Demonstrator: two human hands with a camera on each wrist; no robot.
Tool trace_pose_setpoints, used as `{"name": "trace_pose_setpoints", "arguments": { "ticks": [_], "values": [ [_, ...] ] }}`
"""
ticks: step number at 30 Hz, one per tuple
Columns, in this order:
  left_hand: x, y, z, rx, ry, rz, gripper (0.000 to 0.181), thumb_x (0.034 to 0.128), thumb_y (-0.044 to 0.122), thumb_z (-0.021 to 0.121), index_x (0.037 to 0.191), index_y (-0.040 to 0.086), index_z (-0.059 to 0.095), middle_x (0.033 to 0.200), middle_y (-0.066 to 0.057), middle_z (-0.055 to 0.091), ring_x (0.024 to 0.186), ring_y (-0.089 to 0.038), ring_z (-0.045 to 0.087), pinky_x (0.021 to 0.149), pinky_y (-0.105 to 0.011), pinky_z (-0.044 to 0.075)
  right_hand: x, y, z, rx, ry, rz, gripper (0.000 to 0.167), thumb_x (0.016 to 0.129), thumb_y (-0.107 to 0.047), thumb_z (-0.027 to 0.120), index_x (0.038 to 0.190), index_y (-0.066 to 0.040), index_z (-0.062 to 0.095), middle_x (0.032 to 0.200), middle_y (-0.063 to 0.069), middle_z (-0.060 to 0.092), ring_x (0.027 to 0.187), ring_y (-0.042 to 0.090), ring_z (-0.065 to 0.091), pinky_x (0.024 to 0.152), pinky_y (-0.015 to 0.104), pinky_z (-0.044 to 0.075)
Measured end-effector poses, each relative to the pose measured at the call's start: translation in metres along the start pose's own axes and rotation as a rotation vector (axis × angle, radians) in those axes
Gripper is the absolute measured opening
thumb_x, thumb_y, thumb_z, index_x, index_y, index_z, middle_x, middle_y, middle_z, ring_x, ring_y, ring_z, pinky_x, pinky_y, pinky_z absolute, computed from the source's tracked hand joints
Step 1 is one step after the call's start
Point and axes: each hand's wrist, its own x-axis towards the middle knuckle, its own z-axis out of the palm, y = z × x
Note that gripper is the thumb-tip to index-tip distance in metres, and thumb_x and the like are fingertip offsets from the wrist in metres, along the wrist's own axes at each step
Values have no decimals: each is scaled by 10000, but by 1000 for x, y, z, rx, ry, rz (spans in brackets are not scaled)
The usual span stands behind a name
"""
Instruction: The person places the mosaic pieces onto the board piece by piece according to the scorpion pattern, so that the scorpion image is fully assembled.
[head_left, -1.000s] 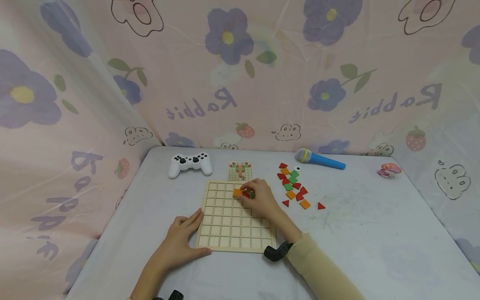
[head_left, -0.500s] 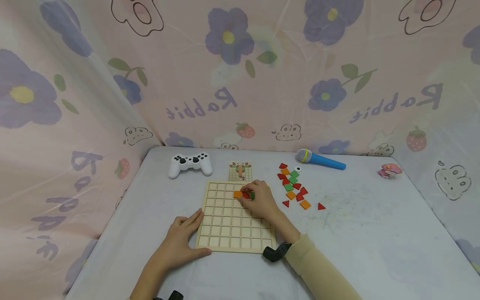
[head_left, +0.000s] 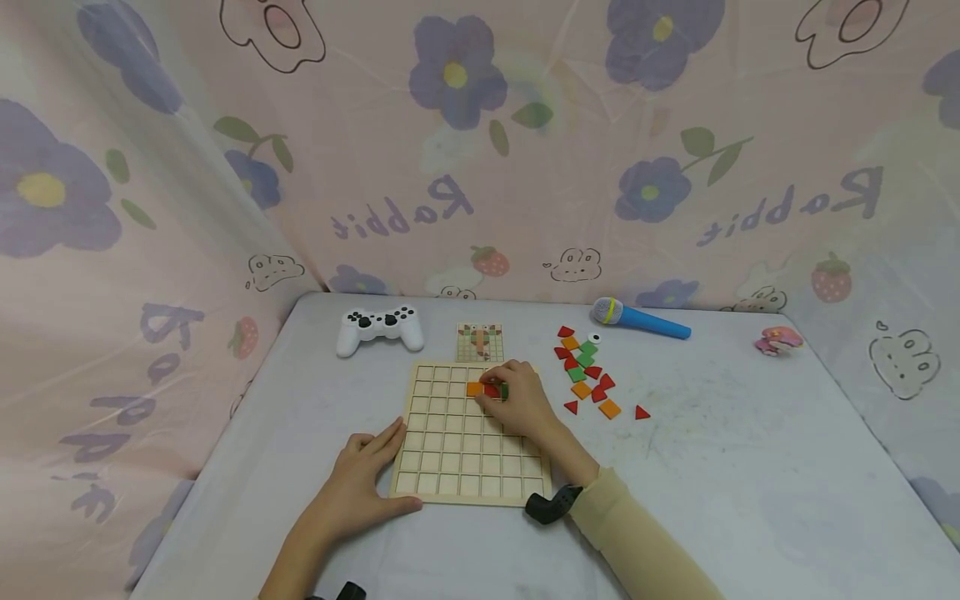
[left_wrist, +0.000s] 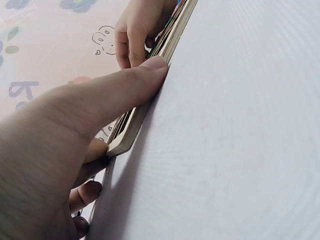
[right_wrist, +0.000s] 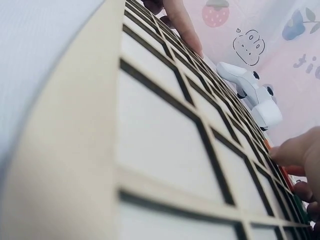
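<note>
Left hand (head_left: pixel 367 479) spread at the board's (head_left: pixel 451 442) near-left corner, your right hand (head_left: pixel 520 397) pinches a red tile (head_left: pixel 491 390) near its far edge, between orange (head_left: pixel 475 389) and green tiles (head_left: pixel 505 391). Looks early: visible cells (head_left: pixel 470 462) mostly bare, loose tiles (head_left: pixel 586 360) on the tabletop (head_left: pixel 750 467) off its right edge.

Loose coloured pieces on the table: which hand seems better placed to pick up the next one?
Probably the right hand, once done with the orange square: the loose pieces lie nearer it, right of the board. The left hand rests against the board's opposite edge.
</note>
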Motion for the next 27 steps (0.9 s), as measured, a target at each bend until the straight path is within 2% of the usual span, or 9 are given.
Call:
{"name": "trace_pose_setpoints", "arguments": {
  "ticks": [14, 27],
  "values": [
    [1, -1, 1, 2, 0, 0, 1102, 737, 624, 900, 1617, 140, 445, 1723, 53, 335, 1348, -264, 423, 1069, -554, 433, 2, 0, 0, -29, -5, -6, 208, 903, -231, 828, 1063, -101, 803, 982, 64, 671, 918, 238, 539, 810, 380, 422],
    [0, -2, 0, -10, 17, 15, 1095, 724, 595, 919, 1602, 117, 470, 1713, 27, 365, 1333, -278, 434, 1061, -557, 431, 0, 1, -2, -7, -21, -6, 283, 907, -237, 832, 1156, -108, 793, 974, 50, 664, 929, 235, 535, 828, 399, 438]
  ]
}}
